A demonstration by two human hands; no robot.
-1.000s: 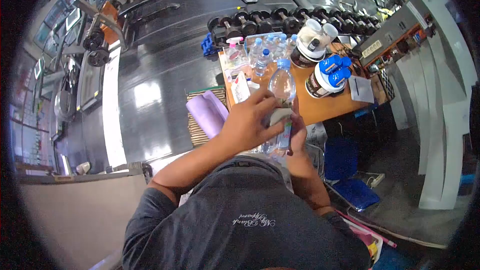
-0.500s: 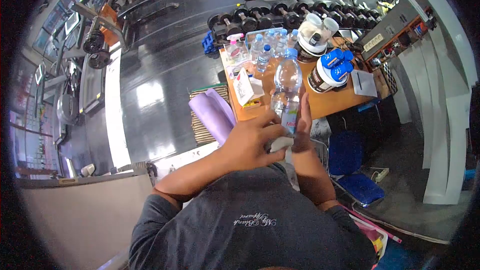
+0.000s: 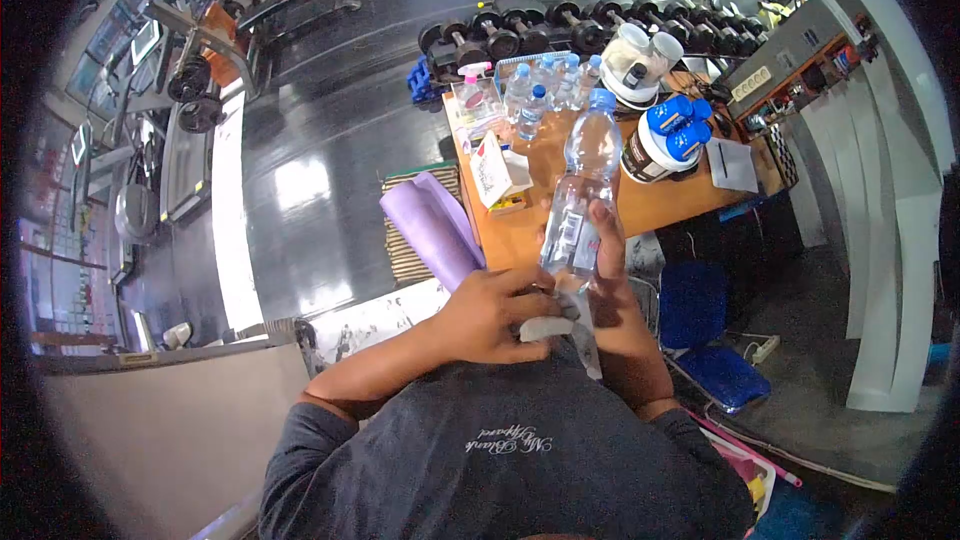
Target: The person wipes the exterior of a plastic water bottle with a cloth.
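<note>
A large clear plastic bottle (image 3: 592,148) with a blue cap stands nearly upright in my right hand (image 3: 610,245), its thumb across the bottle's side. The bottle's label (image 3: 572,230) shows a barcode. My left hand (image 3: 492,316) is just left of the bottle's lower end, its fingers closed on a white cloth (image 3: 545,328). Part of the cloth hangs down in front of my dark shirt. Much of my right hand's fingers is hidden behind the bottle.
Beyond my hands, a wooden table (image 3: 510,240) holds several smaller bottles (image 3: 530,112), a white box (image 3: 497,175), and a tub (image 3: 650,155) with blue-lidded containers. A purple mat (image 3: 432,230) lies left, a blue chair (image 3: 715,375) stands right, and dumbbells (image 3: 500,38) line the back.
The bottle has turned, so a barcode shows where red print was. My left hand has moved left and down with the cloth, away from the bottle's side.
</note>
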